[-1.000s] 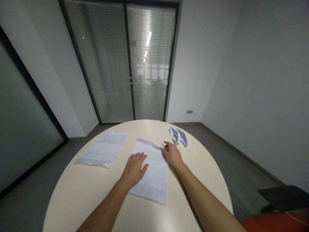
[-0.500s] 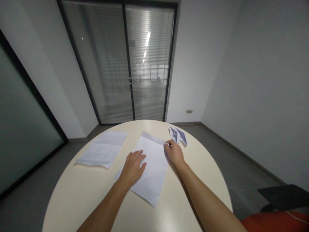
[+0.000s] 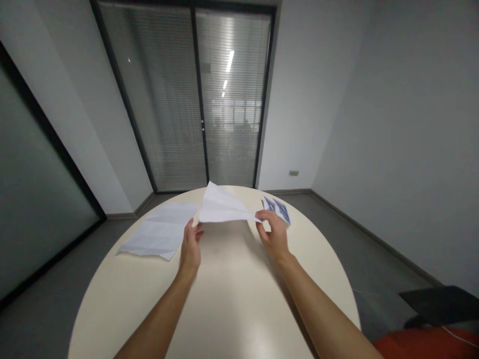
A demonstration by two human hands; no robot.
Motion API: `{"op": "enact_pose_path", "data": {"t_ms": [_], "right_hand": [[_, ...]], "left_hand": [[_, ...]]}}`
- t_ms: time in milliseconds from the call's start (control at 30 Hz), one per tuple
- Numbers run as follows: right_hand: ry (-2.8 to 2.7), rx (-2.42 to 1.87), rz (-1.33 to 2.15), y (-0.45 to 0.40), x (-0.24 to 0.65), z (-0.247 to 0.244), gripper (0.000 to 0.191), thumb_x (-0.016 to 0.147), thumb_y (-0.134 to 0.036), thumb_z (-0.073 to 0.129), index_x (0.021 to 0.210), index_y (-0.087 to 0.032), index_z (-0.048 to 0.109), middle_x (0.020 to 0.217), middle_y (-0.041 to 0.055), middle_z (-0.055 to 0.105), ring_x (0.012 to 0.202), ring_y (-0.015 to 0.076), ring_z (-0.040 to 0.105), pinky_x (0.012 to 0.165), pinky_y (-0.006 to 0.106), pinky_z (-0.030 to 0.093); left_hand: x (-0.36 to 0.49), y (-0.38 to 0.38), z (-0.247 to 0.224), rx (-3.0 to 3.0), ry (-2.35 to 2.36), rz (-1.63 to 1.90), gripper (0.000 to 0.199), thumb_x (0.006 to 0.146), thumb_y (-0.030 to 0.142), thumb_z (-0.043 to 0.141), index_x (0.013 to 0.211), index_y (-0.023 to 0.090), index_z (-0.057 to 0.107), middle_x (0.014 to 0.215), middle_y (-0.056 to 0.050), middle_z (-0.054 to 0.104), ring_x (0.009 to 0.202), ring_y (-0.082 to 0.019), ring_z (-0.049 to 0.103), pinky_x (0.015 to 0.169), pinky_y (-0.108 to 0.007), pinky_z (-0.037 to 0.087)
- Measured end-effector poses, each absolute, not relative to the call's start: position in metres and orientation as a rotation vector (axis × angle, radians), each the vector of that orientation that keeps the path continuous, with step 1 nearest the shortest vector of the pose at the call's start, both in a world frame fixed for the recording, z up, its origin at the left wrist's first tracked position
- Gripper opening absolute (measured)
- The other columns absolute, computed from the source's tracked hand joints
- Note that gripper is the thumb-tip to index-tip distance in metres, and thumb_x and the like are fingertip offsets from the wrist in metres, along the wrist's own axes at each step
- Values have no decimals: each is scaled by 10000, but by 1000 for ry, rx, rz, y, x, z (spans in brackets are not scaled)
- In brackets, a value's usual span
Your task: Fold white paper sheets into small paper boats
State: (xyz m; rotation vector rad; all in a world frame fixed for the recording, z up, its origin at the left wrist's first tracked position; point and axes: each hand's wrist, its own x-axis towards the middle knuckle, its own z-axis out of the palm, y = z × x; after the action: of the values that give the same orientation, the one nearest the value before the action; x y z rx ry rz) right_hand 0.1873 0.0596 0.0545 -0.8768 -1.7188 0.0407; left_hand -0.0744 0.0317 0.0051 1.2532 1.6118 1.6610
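A white sheet of paper (image 3: 224, 207) is lifted off the table, tilted, its far left corner pointing up. My right hand (image 3: 273, 232) pinches its right corner between thumb and fingers. Just below the sheet's near left corner is my left hand (image 3: 191, 247), fingers apart and slightly curled; whether they touch the paper I cannot tell. Farther left lies a second white sheet (image 3: 153, 232) with fold creases, flat on the table. Beyond my right hand stand small folded paper pieces (image 3: 279, 209) with dark shading, partly hidden by that hand.
Everything rests on a round cream table (image 3: 220, 309). A sliding glass door (image 3: 232, 144) with blinds is behind it. To the lower right are a black flat object (image 3: 441, 304) and something red (image 3: 426, 344) with a pale cable.
The sheet that lay flat under my left hand is now raised and tilted away at the far side. My left hand has moved left and turned upright; my right hand keeps near its place.
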Motion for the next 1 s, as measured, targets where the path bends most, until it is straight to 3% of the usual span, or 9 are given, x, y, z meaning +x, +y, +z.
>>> {"op": "enact_pose_path", "data": {"t_ms": [167,267,333,433,533,633,767,900,1000], "right_hand": [[-1996,-889,114,53,188,52,247,845,-267,515,1032,-235,673,977,91,730,931,249,674,864,404,542],[-2094,-916,211,51,191,52,282,848,-325,518,1041,-216,693,903,74,740,801,212,678,776,338,539],[-2108,-915,279,51,193,52,314,874,-396,494,997,-207,712,820,61,737,705,192,663,728,315,523],[-2081,-901,401,52,195,52,485,925,-549,400,923,-200,736,696,47,707,619,183,634,690,306,496],[-2067,-897,606,54,197,53,699,958,-670,260,957,-183,760,625,39,680,586,182,616,660,299,481],[-2109,-906,736,55,196,54,728,1014,-623,197,1041,-178,772,618,30,687,621,184,628,686,295,484],[-2197,-1098,629,56,187,51,488,1010,-536,435,1057,-188,773,748,39,753,671,186,657,713,301,500],[-2308,-1001,509,58,177,34,411,981,-396,539,1291,-172,688,1275,117,716,1111,235,677,997,356,502],[-2443,-936,442,63,176,17,489,989,-380,533,1410,-142,604,1431,155,617,1335,268,560,1156,425,404]], "left_hand": [[-103,43,13,875,1568,1807,849,967,701,-1,1542,216,393,1515,-166,541,1309,-253,616,1036,-405,517],[-101,40,14,1080,1624,1829,674,990,652,248,1391,214,566,1482,-134,580,1347,-253,577,1133,-422,447],[-92,36,10,1353,1625,1664,525,953,556,478,1312,199,620,1400,-138,646,1309,-259,604,1147,-434,438],[-78,27,2,1719,1624,1303,523,930,400,549,1400,170,552,1417,-159,632,1309,-256,610,1156,-444,434],[-70,15,-3,2081,1693,933,626,923,363,551,1506,156,456,1572,-153,479,1447,-280,471,1219,-466,356],[-69,6,-2,2292,1698,619,666,920,422,562,1517,146,457,1610,-148,418,1534,-341,301,1244,-536,283],[-68,-1,7,2373,1660,441,602,922,427,548,1478,199,519,1644,-113,364,1555,-335,240,1258,-548,240],[-61,-4,16,2407,1526,367,601,858,294,580,1450,202,529,1655,-103,349,1568,-313,213,1273,-556,197],[-56,-8,23,2416,1409,321,582,820,234,591,1399,189,547,1649,-106,365,1569,-298,217,1282,-547,174]]}}
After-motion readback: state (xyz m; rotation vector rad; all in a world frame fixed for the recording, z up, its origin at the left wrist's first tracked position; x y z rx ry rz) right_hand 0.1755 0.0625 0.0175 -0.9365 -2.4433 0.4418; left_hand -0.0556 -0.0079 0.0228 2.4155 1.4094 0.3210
